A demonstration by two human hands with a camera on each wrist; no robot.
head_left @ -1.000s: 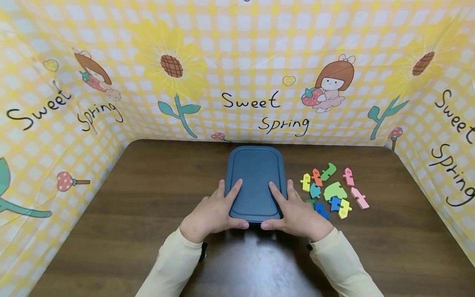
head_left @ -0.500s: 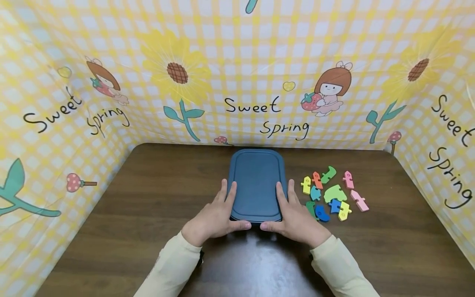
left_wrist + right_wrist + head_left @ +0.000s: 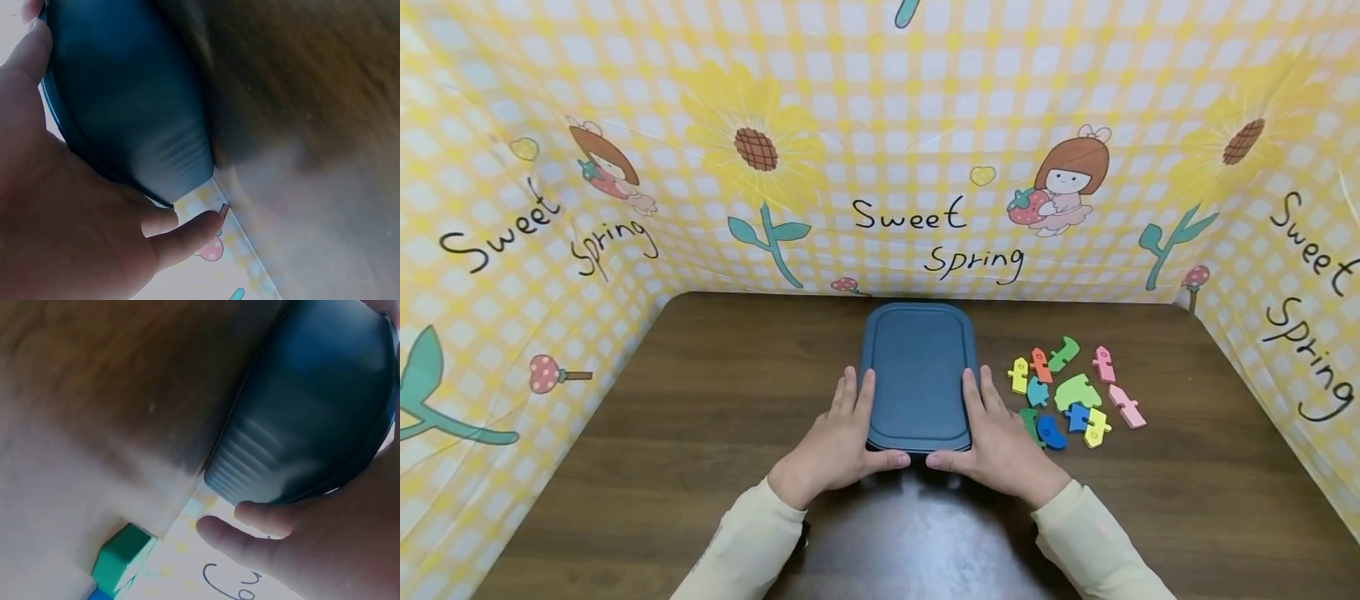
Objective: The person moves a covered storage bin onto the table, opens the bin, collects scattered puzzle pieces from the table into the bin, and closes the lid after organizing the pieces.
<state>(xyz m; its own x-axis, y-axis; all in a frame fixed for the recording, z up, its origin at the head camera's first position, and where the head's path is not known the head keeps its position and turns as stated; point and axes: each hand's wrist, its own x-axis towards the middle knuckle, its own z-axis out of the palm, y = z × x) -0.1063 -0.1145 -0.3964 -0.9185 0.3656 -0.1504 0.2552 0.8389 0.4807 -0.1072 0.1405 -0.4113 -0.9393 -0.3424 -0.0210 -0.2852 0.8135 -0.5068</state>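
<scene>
A dark blue box with a lid point(image 3: 919, 375) stands on the brown table between both hands. My left hand point(image 3: 831, 443) rests along its left side with straight fingers, the thumb lying across the near edge. On the opposite side my right hand point(image 3: 1009, 446) mirrors this, thumb pointing inward at the same edge. The left wrist view shows the box's ridged wall point(image 3: 144, 125) with the palm at the lid's rim. In the right wrist view the last fingers point(image 3: 231, 537) extend past the box. Each hand's other fingertips are hidden there.
Several coloured puzzle pieces lie right of the box, among them a light green piece point(image 3: 1077, 391), a pink piece point(image 3: 1127, 406) and a blue piece point(image 3: 1051, 432). A yellow checked cloth point(image 3: 917, 150) encloses the table point(image 3: 647, 450) at the back and sides.
Both hands' fingers have moved outward from the top of the lid to the box's sides. The box stays in place while the head view has tilted slightly up.
</scene>
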